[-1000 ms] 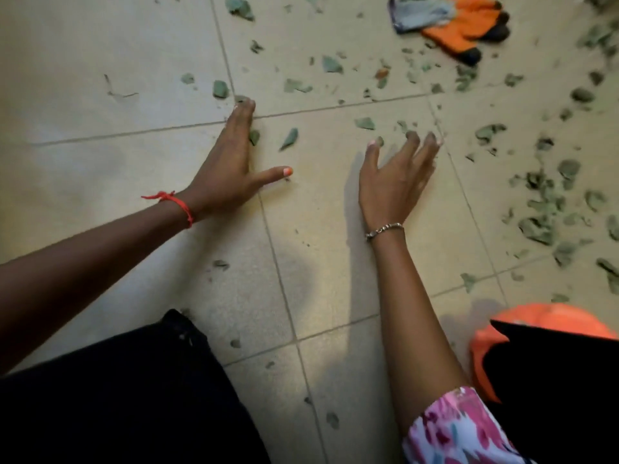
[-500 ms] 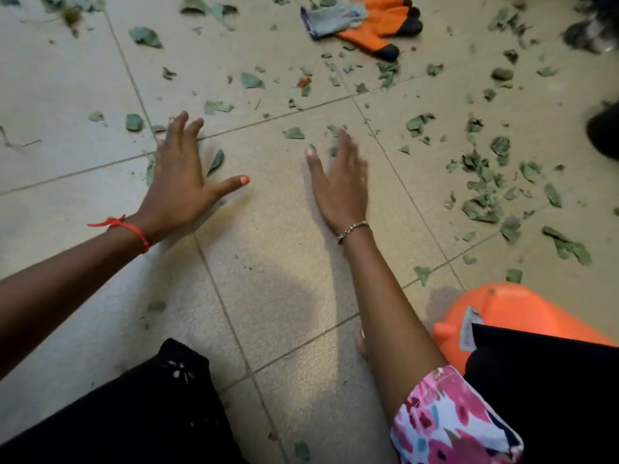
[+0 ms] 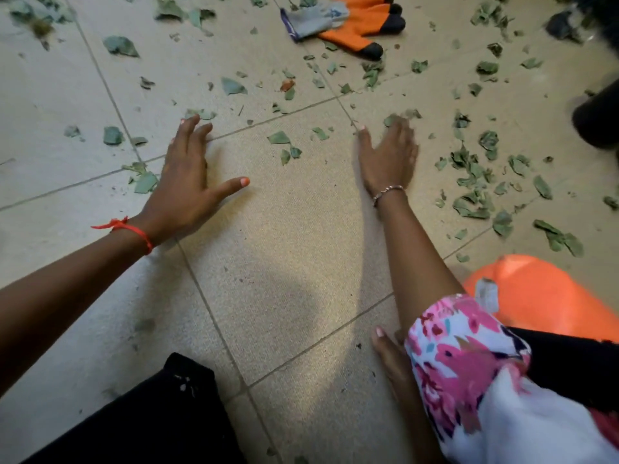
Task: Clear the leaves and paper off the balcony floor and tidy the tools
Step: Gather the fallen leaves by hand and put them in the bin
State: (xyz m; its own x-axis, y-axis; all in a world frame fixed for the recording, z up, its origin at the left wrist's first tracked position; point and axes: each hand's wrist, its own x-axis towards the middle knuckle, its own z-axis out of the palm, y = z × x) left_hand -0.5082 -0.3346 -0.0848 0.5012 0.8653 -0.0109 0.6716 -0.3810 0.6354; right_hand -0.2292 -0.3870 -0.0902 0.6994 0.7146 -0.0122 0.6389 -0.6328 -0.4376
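**Q:** Grip state, both hands?

**A:** Neither hand closes on anything. Left hand point(image 3: 182, 185) lies flat on the floor point(image 3: 284, 262), fingers spread and thumb out to the side. Right hand point(image 3: 388, 155) is also flat and open, its fingers together, its fingertips point(image 3: 400, 123) touching a small clump of leaf scraps; that hand is blurred, so finer detail cannot be told.

**Q:** What has changed over the last second?

**A:** Right hand has flattened from a cupped, raised-finger pose to palm-down and now reaches as far as a tile joint. Left hand has spread its fingers wider. The view has swung, so more litter shows at right.

**Q:** Where is the material to be cleared?

**A:** Leaf fragments point(image 3: 469, 182) lie thickest to the right of the right hand, with a thinner scatter point(image 3: 281, 139) between the two hands and loose pieces point(image 3: 114, 45) beyond the left hand. The tile directly beneath the forearms is almost bare.

**Q:** And the tools?

**A:** An orange and grey glove point(image 3: 345, 25) lies well beyond the hands. An orange plastic item point(image 3: 542, 296), possibly a dustpan, sits by the right arm.

**Q:** Meaning for the task?

**A:** Judged from these positions, both palms are set to rake scraps together. Most litter is not yet gathered, and no paper can be identified.
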